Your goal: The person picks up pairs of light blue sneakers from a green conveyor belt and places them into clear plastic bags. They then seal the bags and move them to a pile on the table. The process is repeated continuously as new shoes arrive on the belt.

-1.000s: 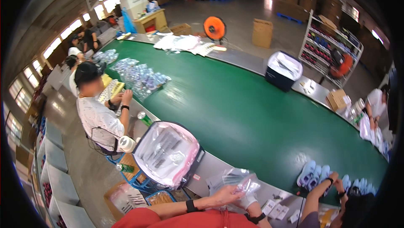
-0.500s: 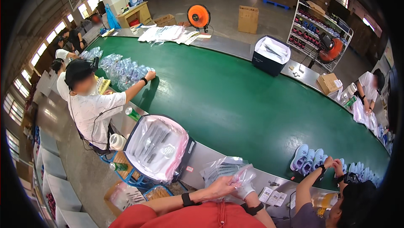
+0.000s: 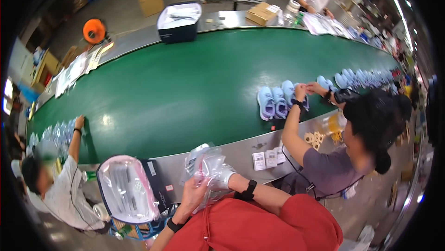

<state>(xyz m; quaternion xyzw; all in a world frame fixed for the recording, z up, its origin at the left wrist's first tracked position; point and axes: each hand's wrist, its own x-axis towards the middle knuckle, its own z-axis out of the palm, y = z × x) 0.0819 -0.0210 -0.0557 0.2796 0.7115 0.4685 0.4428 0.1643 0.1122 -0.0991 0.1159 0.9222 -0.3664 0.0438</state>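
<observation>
Both hands low in the frame's centre — left hand and right hand each closed on one clear plastic bag. Three light-blue shoes together on the green belt at centre right — one dark bin at upper centre.

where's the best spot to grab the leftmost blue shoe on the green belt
Probably the heel end of the leftmost blue shoe, from the near belt edge: it lies lengthwise with one end toward the steel ledge, its left side free; a second shoe touches its right.

A long green conveyor belt carries pale blue sports shoes, a dark open bin and a brown cardboard box stand on its far steel edge, and an orange reel sits beyond.
</observation>
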